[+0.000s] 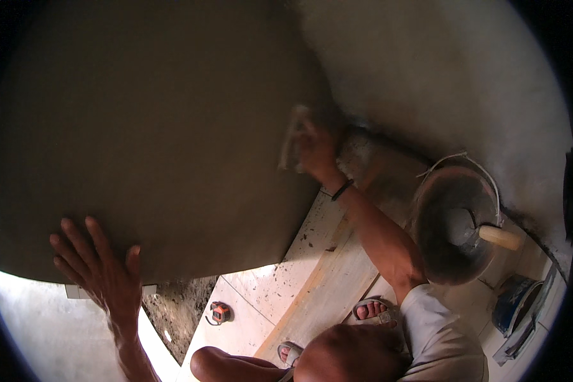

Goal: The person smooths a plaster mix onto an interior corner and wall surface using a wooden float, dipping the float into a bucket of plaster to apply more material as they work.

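Note:
A broad dark-grey plastered wall [165, 140] fills the upper left. My left hand [108, 274] lies against it near the lower edge, fingers spread and holding nothing. Farther right, my right hand [316, 148] is closed around a pale plastering float [291, 141] pressed to the same surface, close to the corner with the lighter wall [426, 70]. Both the float and the right hand are smeared by motion, so the tool's exact shape is unclear. A dark band circles my right wrist.
At right stands a bucket [420, 254] with a rope handle; a trowel with a wooden handle [502, 237] rests in it. Beyond are a blue container [514, 299] and a metal bar [522, 334]. An orange tape measure [219, 312] and a wooden plank [305, 296] lie on the splattered tiles.

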Available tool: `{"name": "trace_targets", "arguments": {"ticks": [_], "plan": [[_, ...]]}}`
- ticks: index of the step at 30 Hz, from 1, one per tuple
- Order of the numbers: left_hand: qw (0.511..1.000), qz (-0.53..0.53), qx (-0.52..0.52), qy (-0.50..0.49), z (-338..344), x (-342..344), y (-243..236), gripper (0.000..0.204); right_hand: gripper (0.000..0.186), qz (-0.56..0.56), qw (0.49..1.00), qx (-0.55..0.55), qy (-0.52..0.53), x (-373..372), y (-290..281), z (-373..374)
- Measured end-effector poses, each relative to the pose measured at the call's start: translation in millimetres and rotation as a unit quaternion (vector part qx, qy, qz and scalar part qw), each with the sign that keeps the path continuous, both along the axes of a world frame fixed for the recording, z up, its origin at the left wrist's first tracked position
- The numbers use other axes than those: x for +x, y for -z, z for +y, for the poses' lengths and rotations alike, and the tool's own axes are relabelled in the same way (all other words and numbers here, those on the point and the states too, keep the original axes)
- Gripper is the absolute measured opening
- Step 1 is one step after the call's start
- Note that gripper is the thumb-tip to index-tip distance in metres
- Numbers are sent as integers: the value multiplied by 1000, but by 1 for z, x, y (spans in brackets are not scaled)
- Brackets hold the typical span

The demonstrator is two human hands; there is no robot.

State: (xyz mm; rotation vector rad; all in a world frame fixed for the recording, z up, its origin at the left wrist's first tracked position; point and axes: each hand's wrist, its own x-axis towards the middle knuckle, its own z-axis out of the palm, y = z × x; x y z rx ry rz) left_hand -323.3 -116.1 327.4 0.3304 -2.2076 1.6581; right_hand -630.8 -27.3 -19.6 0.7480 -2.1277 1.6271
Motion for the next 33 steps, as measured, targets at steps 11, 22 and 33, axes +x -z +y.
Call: {"name": "trace_targets", "arguments": {"ticks": [11,22,33], "plan": [[1000,4,-17,8,-3,0,5,80,50,55,996,64,-5,-103,-103,52],[995,53,86,16,5,-11,16,81,59,-64,979,192,-36,-76,13,70],[531,57,783,320,132,-282,232,82,60,-82,985,-56,140,1,-128,212]]}}
